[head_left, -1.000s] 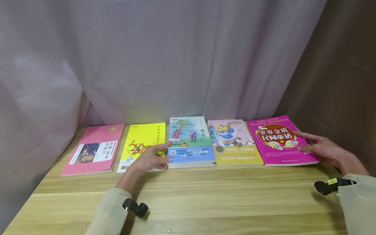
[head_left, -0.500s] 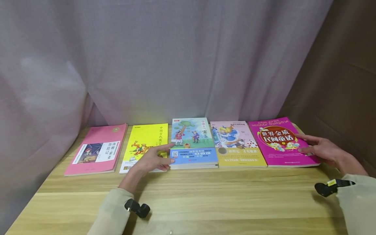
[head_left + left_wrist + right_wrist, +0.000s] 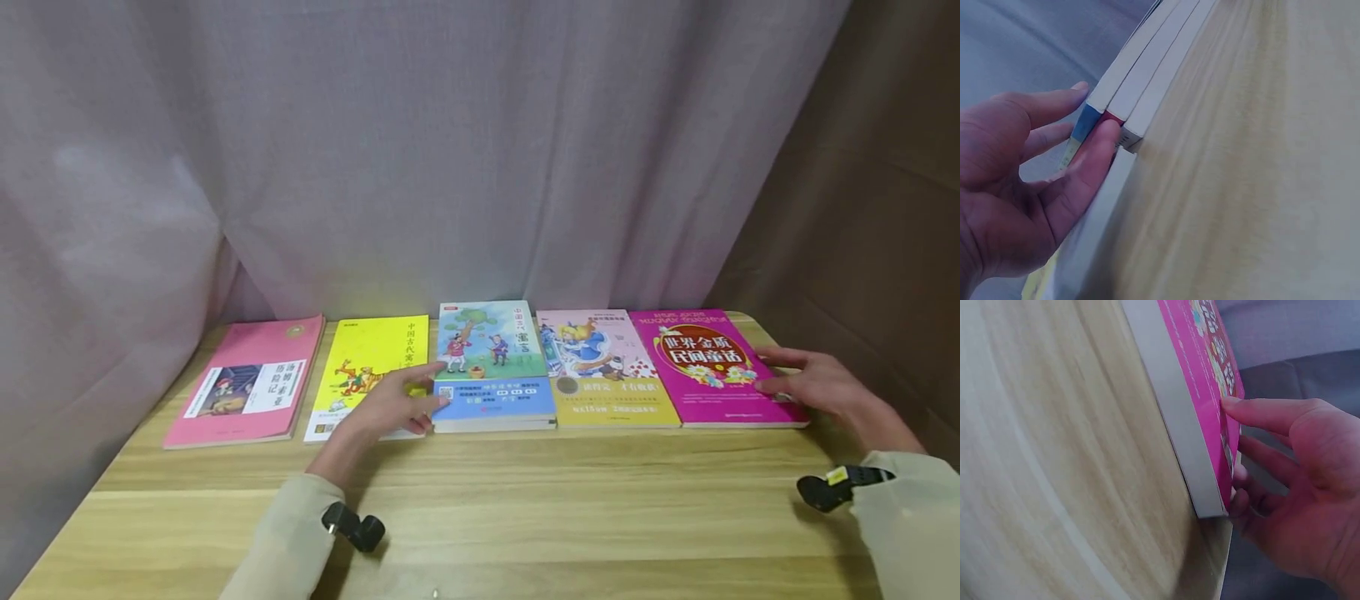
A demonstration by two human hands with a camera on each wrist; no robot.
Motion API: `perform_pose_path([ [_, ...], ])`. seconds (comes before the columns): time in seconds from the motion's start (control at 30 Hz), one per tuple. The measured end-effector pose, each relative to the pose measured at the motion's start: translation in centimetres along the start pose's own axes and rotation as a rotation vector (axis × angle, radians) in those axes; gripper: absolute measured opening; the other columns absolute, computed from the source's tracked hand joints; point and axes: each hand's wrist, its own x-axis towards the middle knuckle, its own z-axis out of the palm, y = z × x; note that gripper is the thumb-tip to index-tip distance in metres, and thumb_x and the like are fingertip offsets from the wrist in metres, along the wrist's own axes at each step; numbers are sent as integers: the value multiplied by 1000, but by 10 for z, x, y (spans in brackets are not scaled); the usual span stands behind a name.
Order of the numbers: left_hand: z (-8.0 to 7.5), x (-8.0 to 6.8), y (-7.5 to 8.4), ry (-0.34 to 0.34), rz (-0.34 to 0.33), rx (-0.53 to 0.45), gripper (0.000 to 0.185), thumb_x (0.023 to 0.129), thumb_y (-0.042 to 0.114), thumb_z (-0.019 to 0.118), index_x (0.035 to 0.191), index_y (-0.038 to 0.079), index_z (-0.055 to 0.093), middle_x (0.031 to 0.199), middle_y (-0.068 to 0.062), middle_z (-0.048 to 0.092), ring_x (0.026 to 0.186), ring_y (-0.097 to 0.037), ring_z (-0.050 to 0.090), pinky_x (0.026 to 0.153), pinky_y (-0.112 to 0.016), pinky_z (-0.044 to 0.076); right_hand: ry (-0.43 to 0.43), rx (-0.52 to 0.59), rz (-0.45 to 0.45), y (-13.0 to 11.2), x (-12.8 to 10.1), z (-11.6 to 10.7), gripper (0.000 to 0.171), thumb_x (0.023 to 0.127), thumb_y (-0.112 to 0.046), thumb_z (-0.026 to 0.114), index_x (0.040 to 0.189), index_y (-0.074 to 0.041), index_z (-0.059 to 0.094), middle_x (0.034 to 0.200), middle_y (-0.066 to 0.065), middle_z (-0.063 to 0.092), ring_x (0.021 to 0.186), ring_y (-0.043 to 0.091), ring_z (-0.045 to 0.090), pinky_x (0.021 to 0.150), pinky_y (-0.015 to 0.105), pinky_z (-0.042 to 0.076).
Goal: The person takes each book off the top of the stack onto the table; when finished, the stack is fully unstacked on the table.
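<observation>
Five-cover row aside, my left hand point(image 3: 393, 406) is at the left side of a book stack topped by a blue-green illustrated book point(image 3: 491, 342). Its thumb touches the stack's side; the index fingertip lies by the upper edge. In the left wrist view, several page blocks point(image 3: 1141, 59) show, one above another. Under that hand lies a yellow book point(image 3: 375, 350), partly covered. My right hand point(image 3: 843, 396) is at the right edge of a magenta book point(image 3: 705, 400). In the right wrist view its thumb point(image 3: 1266, 414) rests on the cover, the other fingers along the side.
A pink book point(image 3: 251, 346) lies at the far left. Between the stack and the magenta book lies a book with a girl in blue point(image 3: 611, 404). All are on a wooden table point(image 3: 562, 508), with a grey curtain point(image 3: 480, 150) behind.
The magenta book has turned slightly and its far end has shifted left, with my right hand moving left alongside. My left hand has stayed by the stack. The head view has shifted slightly.
</observation>
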Motion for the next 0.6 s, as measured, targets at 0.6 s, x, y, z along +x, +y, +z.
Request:
perform_pose_path([
  [0.6, 4, 10, 21, 59, -67, 172, 80, 90, 27, 86, 161, 31, 47, 131, -22, 64, 66, -24, 66, 62, -30, 60, 368, 67, -231, -96, -9, 49, 73, 107, -39, 60, 167, -11, 30, 158, 35, 41, 128, 52, 49, 82, 38, 49],
])
